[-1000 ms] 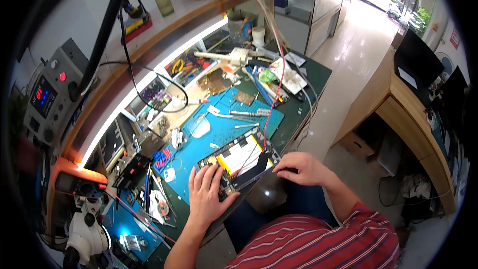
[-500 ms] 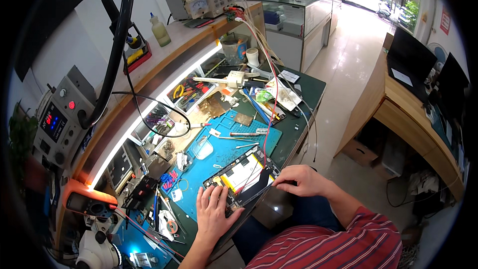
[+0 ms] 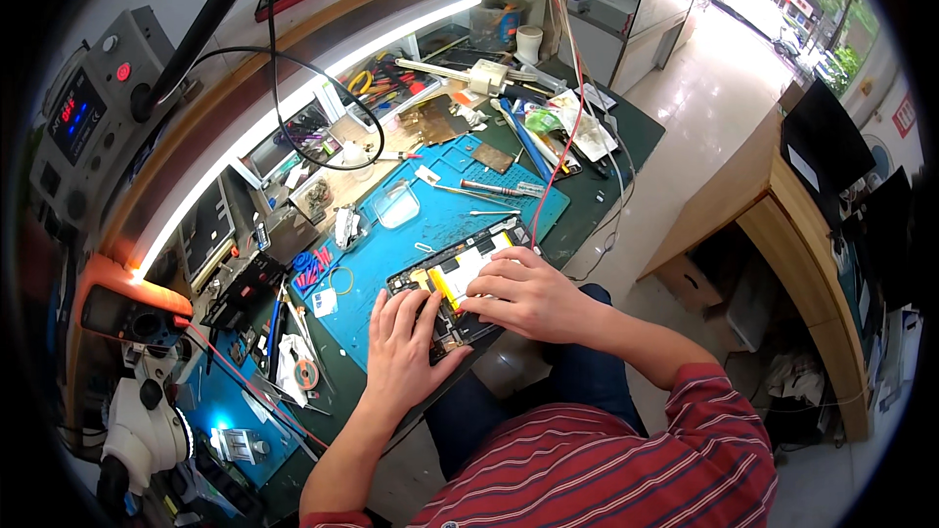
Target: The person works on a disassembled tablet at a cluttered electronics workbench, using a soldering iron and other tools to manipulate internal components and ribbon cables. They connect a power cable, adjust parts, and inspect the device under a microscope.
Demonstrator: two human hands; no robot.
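Observation:
An opened tablet [image 3: 455,274] lies at the bench's near edge, with a white battery [image 3: 477,263], a yellow strip and bare circuit parts showing. My left hand [image 3: 403,340] rests on its left end, fingers stretched out and thumb apart along the near side. Over the battery, my right hand [image 3: 528,295] has its fingers bent together, tips close to the yellow strip. Whatever may be between them is hidden. That hand also covers much of the tablet's right half. Under the tablet's far side is a blue work mat [image 3: 391,249].
On the mat lie a clear tray [image 3: 396,205], a screwdriver [image 3: 489,188] and a swab. A multimeter [image 3: 132,313] and a microscope [image 3: 147,430] stand left. Red leads [image 3: 580,68] hang down at the right; a black cable [image 3: 279,108] loops over the bench.
My right hand has moved left from the tablet's right edge onto the battery. My left hand stays at the left end. The view has tilted down.

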